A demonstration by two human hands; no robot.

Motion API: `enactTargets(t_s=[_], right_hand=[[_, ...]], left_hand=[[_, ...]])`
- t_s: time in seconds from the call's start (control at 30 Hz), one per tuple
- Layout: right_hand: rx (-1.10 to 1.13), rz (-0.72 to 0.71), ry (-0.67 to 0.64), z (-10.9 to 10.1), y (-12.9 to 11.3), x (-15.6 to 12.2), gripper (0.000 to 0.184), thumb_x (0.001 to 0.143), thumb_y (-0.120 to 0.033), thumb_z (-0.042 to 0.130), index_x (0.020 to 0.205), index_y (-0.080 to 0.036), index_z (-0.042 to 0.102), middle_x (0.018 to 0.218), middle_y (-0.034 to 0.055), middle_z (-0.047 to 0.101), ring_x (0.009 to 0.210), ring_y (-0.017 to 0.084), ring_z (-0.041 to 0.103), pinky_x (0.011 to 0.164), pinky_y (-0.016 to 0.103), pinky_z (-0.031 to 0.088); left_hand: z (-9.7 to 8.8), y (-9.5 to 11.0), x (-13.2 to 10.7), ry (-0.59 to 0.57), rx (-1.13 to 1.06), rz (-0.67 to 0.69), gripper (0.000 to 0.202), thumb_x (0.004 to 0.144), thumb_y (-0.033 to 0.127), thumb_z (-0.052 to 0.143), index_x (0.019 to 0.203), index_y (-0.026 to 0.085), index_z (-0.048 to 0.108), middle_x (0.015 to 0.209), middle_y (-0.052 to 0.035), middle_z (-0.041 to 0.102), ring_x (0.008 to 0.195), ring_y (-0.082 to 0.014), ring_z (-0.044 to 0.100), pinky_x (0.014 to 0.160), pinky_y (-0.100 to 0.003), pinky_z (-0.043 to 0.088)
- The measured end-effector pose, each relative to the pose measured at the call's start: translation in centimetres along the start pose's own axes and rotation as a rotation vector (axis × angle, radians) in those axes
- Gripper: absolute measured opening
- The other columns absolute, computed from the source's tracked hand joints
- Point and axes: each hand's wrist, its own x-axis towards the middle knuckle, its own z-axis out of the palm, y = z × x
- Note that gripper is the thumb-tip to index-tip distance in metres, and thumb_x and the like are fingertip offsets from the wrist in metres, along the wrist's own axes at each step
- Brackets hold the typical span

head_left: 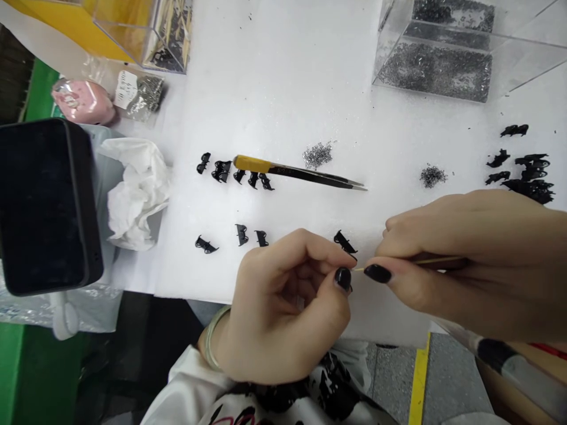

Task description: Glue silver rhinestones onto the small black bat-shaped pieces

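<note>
Black winged pieces lie grouped across the white counter; work looks under way, though which are finished I cannot tell. The left hand has its grip pinched closed, contents hidden; the right hand clasps a thin stick, tip at the left. Tweezers partly cover one row, near loose glittering beads.

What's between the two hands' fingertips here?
The thin stick's tip, pointing from the right hand toward the left hand; the head view shows it.
</note>
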Motion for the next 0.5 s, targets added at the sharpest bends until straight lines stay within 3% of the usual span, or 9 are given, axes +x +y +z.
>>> enactTargets(t_s=[0.23, 0.5], right_hand=[[-0.051, 0.002, -0.034, -0.45, 0.0, 0.17, 0.035, 0.095, -0.017, 0.048, 0.061, -0.019, 0.041, 0.049, -0.0061, 0.04, 0.044, 0.006, 0.031, 0.047, 0.02, 0.031], [-0.117, 0.029, -0.032, 0.28, -0.22, -0.11, 0.037, 0.097, -0.022, 0.047, 0.062, -0.019, 0.035, 0.051, -0.0053, 0.035, 0.048, 0.007, 0.028, 0.048, 0.019, 0.031]], left_hand=[[0.26, 0.51, 0.02, 0.011, 0.061, -0.019, 0.012, 0.096, 0.014, 0.058, 0.086, 0.019, 0.061, 0.061, 0.0032, 0.053, 0.04, -0.0066, 0.047, 0.033, -0.017, 0.031], [0.54, 0.56, 0.3, 0.038, 0.193, 0.023, 0.017, 0.082, 0.002, 0.061, 0.079, 0.019, 0.058, 0.053, 0.0067, 0.048, 0.036, -0.0059, 0.044, 0.034, -0.019, 0.026]])
